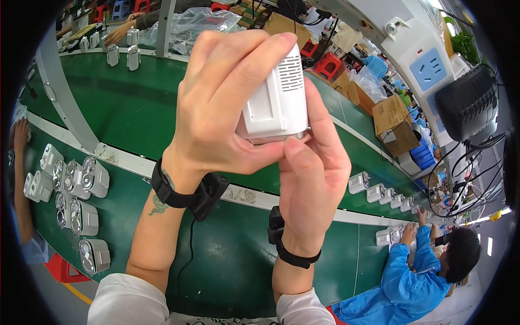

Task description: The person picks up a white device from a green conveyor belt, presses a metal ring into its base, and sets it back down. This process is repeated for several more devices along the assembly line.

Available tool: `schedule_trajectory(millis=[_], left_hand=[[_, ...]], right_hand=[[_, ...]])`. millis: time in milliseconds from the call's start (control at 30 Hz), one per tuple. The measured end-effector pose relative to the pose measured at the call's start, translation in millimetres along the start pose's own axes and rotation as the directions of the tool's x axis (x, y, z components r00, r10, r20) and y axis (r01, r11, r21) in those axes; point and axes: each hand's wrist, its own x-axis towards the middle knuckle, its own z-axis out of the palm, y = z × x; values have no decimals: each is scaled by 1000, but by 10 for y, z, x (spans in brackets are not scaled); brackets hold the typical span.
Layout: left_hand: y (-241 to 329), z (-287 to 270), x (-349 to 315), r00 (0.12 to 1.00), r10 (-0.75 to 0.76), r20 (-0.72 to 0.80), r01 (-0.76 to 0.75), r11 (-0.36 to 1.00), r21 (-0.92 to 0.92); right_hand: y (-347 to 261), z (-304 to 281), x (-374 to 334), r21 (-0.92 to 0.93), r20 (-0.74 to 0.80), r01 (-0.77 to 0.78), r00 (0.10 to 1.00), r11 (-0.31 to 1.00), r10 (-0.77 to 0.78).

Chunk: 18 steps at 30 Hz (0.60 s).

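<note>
A white plastic device housing (291,100) with rows of vent slots is held up in front of me, above the green bench. My left hand (216,103) wraps round its left side and top, fingers bent over it, thumb underneath. From the right, my right hand (311,173) grips its lower edge, the thumb pressed at the bottom corner and the fingers behind. A small thin part shows at that corner by the right thumb; it is too small to name. Each wrist wears a black strap with a black module.
Several white devices (86,216) stand on the bench at left. More devices (376,192) line the belt (130,103) at right. A person in blue (411,271) works at the right. A power strip (420,70) with a black adapter (468,103) and cables hangs at upper right.
</note>
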Motion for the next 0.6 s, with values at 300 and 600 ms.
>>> schedule_trajectory(millis=[300,600], left_hand=[[39,-70,-79,983,-178,49,178,984,-8],[49,6,18,989,-133,62,134,991,-17]], right_hand=[[-14,6,39,-133,-93,-91,992,987,79],[10,-173,115,105,72,-149,987,983,142]])
